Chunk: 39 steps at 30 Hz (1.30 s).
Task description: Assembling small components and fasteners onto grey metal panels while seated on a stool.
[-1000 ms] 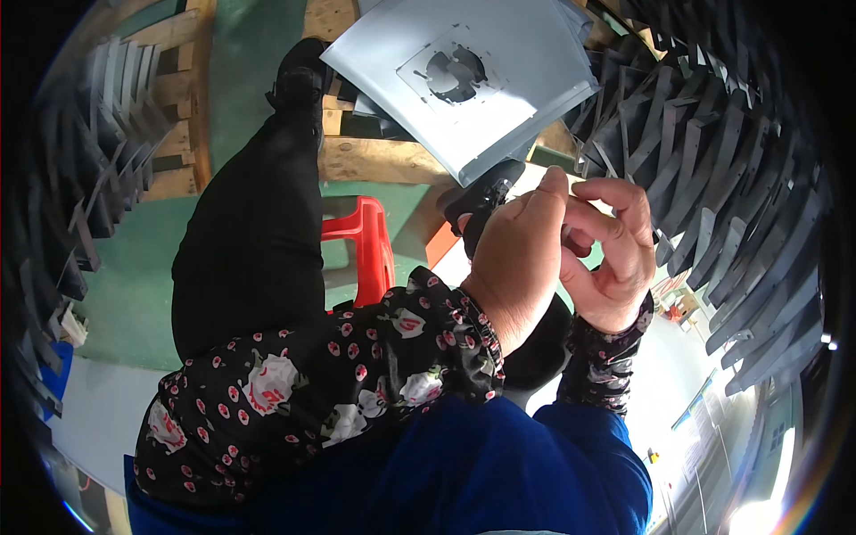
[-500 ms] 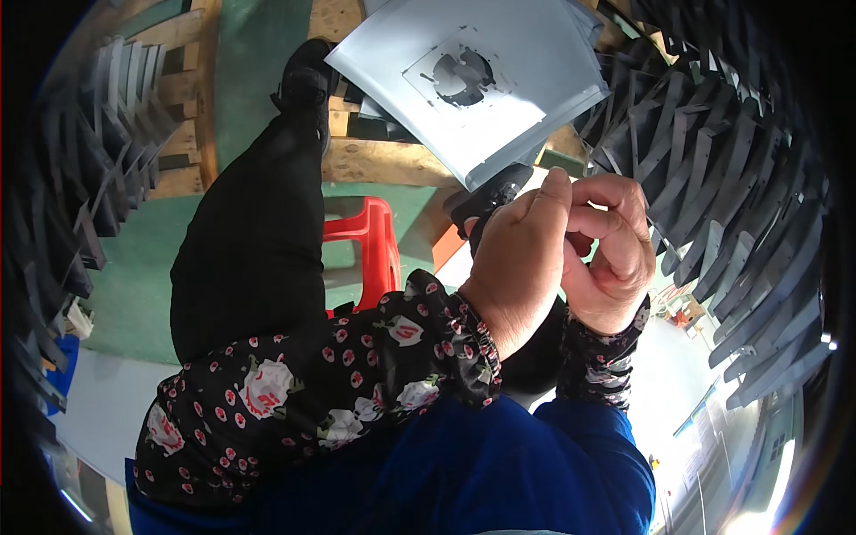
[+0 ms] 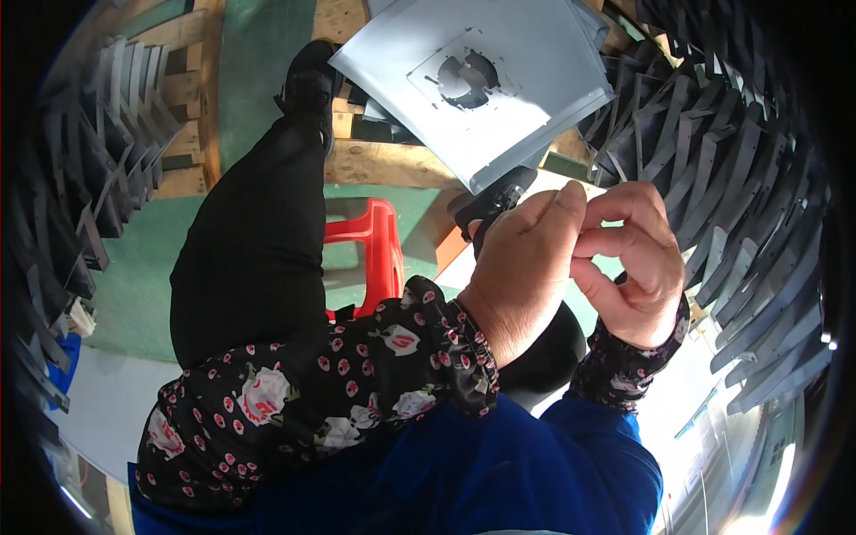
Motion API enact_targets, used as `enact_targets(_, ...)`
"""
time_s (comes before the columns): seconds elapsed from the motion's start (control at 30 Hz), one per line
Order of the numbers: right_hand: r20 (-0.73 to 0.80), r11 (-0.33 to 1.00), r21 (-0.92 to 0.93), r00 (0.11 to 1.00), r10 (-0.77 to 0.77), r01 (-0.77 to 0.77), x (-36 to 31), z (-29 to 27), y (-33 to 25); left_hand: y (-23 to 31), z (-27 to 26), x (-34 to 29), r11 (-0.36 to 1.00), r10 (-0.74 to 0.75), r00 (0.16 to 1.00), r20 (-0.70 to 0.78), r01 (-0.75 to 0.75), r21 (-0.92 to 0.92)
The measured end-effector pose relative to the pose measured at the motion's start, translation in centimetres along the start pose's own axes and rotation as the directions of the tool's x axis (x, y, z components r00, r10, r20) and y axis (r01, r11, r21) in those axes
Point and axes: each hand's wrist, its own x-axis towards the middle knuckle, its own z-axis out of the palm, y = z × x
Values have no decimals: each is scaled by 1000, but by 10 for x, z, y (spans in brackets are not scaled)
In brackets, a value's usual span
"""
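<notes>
In front of me my left hand is closed, its back toward me and the thumb laid along the top. My right hand is beside it, fingers curled and fingertips pinched against the left hand's fingers. Whatever is between them, if anything, is hidden or too small to make out. Just beyond the hands is a pale grey sheet-metal panel. Within a marked square on it is a dark, irregular round patch.
Wooden pallets stand on the green floor. Stacked grey metal brackets rise at the right and left. A red plastic stool is near my legs, and a black shoe shows under the panel's near corner.
My right hand has shifted right and turned, with its fingers opening a little wider. My left hand has moved slightly right and down. The panel appears shifted only marginally.
</notes>
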Motion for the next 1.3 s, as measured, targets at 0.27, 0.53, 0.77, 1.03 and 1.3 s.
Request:
enact_targets(0.27,-323,794,562,823,467,-230,-5,6,62,-1,4,-2,994,-56,998,-3,56,95)
enact_targets(0.53,-271,613,738,708,652,-282,57,95,188,-1,-2,-7,996,-60,998,-17,61,70)
enact_targets(0.77,-319,682,675,722,614,-282,89,136,241,4,-3,-10,995,-57,998,19,55,85)
enact_targets(1.03,-332,713,600,697,635,-363,97,151,250,6,-7,-10,992,-23,999,24,20,122)
enact_targets(1.3,-401,774,447,674,621,-448,99,153,248,7,-9,-12,985,-4,1000,24,0,171)
